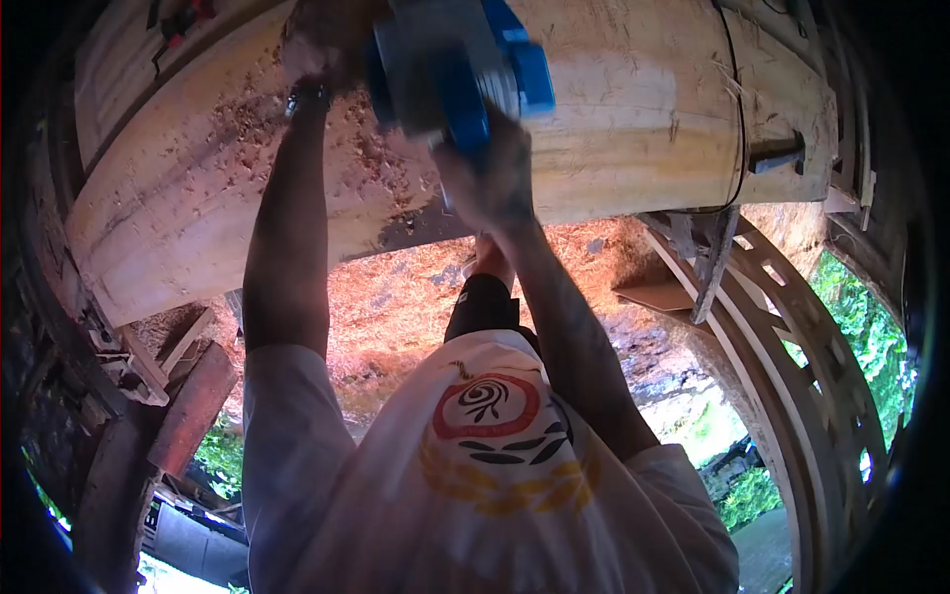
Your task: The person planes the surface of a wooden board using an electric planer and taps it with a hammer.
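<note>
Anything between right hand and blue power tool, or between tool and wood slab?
Nothing visible between the right hand and the blue power tool; the hand is closed on it. Reddish chips lie on the wood slab beside the tool; its underside is hidden.

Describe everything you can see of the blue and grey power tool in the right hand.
The blue and grey power tool has a boxy, dull grey body with bright blue, plastic-looking parts and a pale ribbed section on its right. It sits tilted in view over the broad, pale wooden slab. The right hand grips its near end; the left hand is beside it, contact unclear. Blur hides whether it is running or touching the wood.
</note>
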A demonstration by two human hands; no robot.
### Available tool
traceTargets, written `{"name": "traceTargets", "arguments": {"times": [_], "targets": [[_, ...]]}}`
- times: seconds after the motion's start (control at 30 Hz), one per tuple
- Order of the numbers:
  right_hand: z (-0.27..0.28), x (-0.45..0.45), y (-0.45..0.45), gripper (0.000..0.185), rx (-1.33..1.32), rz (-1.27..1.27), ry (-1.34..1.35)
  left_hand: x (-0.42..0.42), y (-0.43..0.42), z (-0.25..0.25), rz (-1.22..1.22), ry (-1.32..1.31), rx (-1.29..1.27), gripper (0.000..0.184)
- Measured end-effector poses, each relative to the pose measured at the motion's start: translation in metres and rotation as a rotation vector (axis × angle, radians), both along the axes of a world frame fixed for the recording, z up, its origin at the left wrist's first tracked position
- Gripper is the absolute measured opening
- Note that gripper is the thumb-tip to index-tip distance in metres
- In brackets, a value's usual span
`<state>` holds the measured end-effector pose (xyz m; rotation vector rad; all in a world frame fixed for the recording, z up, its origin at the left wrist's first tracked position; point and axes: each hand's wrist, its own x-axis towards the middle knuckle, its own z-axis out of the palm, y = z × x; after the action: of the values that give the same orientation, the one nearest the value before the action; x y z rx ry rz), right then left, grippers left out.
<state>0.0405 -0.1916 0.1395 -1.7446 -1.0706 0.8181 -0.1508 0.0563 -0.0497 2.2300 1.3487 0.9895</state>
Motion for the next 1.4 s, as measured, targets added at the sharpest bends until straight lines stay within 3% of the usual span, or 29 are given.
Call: {"name": "traceTargets", "arguments": {"times": [0.07, 0.1, 0.2, 0.33, 0.4, 0.47, 0.57, 0.73, 0.87, 0.97, 1.03, 1.07, 1.17, 1.2, 1.27, 1.3, 1.4], "targets": [[-0.012, 0.011, 0.044, 0.023, 0.126, 0.054, -0.095, 0.008, -0.006, 0.023, 0.007, 0.014, -0.042, 0.048], [-0.019, 0.014, 0.059, 0.026, 0.242, 0.096, -0.107, 0.008, 0.007, 0.006, 0.079, 0.019, 0.013, 0.048], [-0.006, 0.013, 0.058, 0.028, 0.041, 0.016, -0.187, -0.010, 0.016, -0.017, 0.137, 0.177, 0.074, 0.048], [0.011, 0.010, -0.065, 0.027, -0.239, -0.009, -0.070, -0.020, 0.016, -0.032, 0.105, 0.461, 0.059, 0.049], [0.015, 0.008, -0.149, 0.033, -0.293, -0.084, 0.095, -0.009, 0.019, -0.029, 0.091, 0.460, 0.089, 0.051], [0.022, 0.009, -0.211, 0.036, -0.320, -0.102, 0.046, 0.001, 0.010, -0.021, 0.082, 0.335, 0.154, 0.054], [0.026, 0.019, -0.236, 0.034, -0.306, -0.075, 0.094, 0.014, -0.002, -0.007, 0.064, 0.181, 0.230, 0.057], [0.007, 0.028, -0.167, 0.016, -0.369, -0.110, 0.215, 0.019, -0.004, 0.015, 0.039, 0.118, 0.207, 0.054], [0.018, 0.043, -0.045, 0.020, -0.192, -0.085, 0.001, 0.023, -0.014, 0.039, 0.071, 0.231, 0.194, 0.049], [-0.012, 0.062, 0.043, 0.015, 0.176, -0.007, -0.173, 0.024, -0.017, 0.055, 0.038, 0.250, 0.140, 0.045], [-0.031, 0.080, 0.091, 0.017, 0.267, 0.115, -0.558, 0.015, -0.011, 0.032, 0.027, 0.174, 0.211, 0.044], [-0.026, 0.082, 0.087, 0.017, 0.235, 0.097, -0.491, 0.017, -0.006, 0.024, 0.048, 0.158, 0.248, 0.045], [-0.015, 0.082, 0.037, 0.018, 0.148, 0.031, -0.296, 0.013, 0.000, 0.027, 0.028, 0.203, 0.174, 0.058], [-0.003, 0.079, 0.000, 0.018, -0.073, -0.008, -0.250, 0.012, -0.006, 0.029, 0.004, 0.236, 0.112, 0.065], [0.009, 0.074, -0.085, 0.014, -0.170, -0.072, -0.018, 0.018, -0.014, 0.039, 0.041, 0.208, 0.137, 0.061], [0.008, 0.075, -0.129, 0.026, -0.192, -0.040, -0.025, 0.022, -0.011, 0.044, 0.058, 0.193, 0.158, 0.060], [0.032, 0.065, -0.224, 0.025, -0.382, -0.121, 0.069, 0.023, -0.006, 0.033, 0.084, 0.215, 0.139, 0.054]]}}
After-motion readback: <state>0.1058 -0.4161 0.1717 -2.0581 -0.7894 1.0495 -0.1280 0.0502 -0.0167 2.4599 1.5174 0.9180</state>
